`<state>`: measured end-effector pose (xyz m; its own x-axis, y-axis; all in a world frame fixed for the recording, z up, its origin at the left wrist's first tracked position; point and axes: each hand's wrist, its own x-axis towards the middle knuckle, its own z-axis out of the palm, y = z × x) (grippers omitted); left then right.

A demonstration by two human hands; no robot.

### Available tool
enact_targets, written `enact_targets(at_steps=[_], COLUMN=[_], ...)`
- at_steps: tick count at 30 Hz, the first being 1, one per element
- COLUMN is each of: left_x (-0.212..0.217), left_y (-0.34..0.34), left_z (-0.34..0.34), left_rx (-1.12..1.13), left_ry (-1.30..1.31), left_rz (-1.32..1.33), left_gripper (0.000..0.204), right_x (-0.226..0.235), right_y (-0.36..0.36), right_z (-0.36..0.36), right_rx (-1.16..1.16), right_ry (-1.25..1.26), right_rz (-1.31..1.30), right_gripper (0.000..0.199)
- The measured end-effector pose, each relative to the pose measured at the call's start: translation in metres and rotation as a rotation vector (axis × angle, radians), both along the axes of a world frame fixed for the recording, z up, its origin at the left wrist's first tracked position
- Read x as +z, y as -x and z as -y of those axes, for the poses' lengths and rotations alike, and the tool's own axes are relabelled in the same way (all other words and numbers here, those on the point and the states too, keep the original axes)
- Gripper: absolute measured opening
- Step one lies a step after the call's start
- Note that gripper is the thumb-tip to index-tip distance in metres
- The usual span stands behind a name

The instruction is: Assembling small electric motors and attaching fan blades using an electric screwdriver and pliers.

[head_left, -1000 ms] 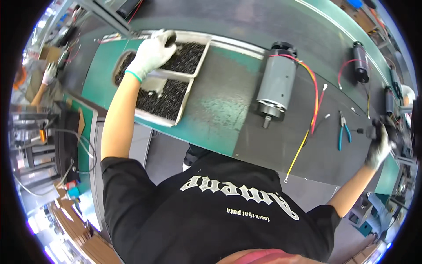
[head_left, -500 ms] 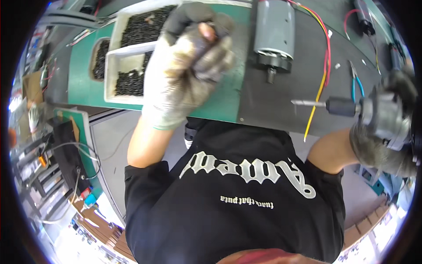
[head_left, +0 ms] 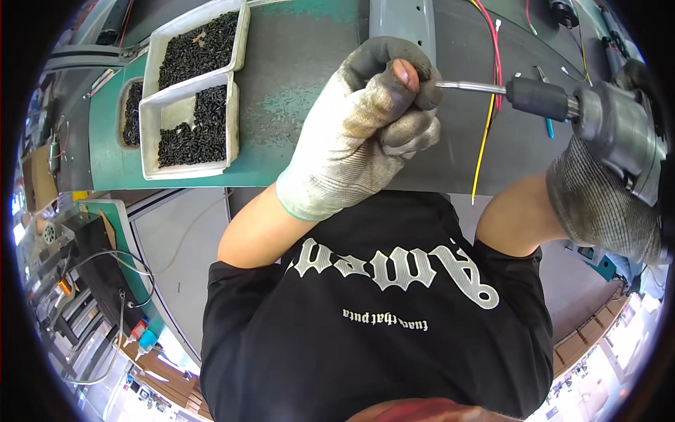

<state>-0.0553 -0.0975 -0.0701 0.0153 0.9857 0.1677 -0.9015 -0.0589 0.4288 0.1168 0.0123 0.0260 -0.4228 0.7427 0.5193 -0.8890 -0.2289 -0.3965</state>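
My left hand [head_left: 365, 133], in a soiled white and grey work glove with a bare thumb tip, is closed in a pinch. Its fingertips meet the tip of a long silver driver bit [head_left: 471, 87]; anything small between them is hidden. A grey power screwdriver [head_left: 622, 133] with a black chuck carries this bit, pointing left. Wrapped round the tool's body is my right hand [head_left: 605, 200], in a grey knitted glove. Behind my left hand lies a grey cylindrical motor [head_left: 404, 21], partly covered by it. Red and yellow wires [head_left: 484, 144] run down the bench beneath the bit.
Two white bins of small black screws stand at left: the front bin [head_left: 186, 171] and the back bin [head_left: 242, 39]. A smaller screw-filled container [head_left: 131, 112] sits beside them. Blue-handled pliers [head_left: 549, 128] lie partly behind the screwdriver. The green mat [head_left: 112, 165] ends at the bench edge.
My left hand has moved right, away from the bins, and its fingertips now meet the bit's tip. The screwdriver has shifted slightly up and left in view.
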Motion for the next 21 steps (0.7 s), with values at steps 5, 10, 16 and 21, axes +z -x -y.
enact_targets(at_steps=[5, 10, 16, 21], left_x=[-0.006, -0.007, -0.006, -0.003], left_y=[-0.008, -0.011, -0.008, -0.033], left_z=[-0.004, -0.007, -0.001, 0.02], left_rx=[0.016, 0.097, 0.353, -0.04], left_ry=[0.022, 0.059, 0.043, 0.495], left_rz=[-0.015, -0.151, -0.699, -0.278], left_gripper=[0.027, 0.031, 0.031, 0.032], right_x=[-0.012, -0.017, -0.025, -0.033], right_y=[-0.035, -0.009, -0.007, -0.007], right_z=[-0.021, -0.008, 0.003, 0.011], right_rx=[-0.052, -0.101, -0.147, -0.186], right_ry=[-0.001, -0.018, -0.025, -0.016], right_rz=[0.023, 0.052, 0.092, 0.15], right_gripper=[0.021, 0.021, 0.022, 0.023])
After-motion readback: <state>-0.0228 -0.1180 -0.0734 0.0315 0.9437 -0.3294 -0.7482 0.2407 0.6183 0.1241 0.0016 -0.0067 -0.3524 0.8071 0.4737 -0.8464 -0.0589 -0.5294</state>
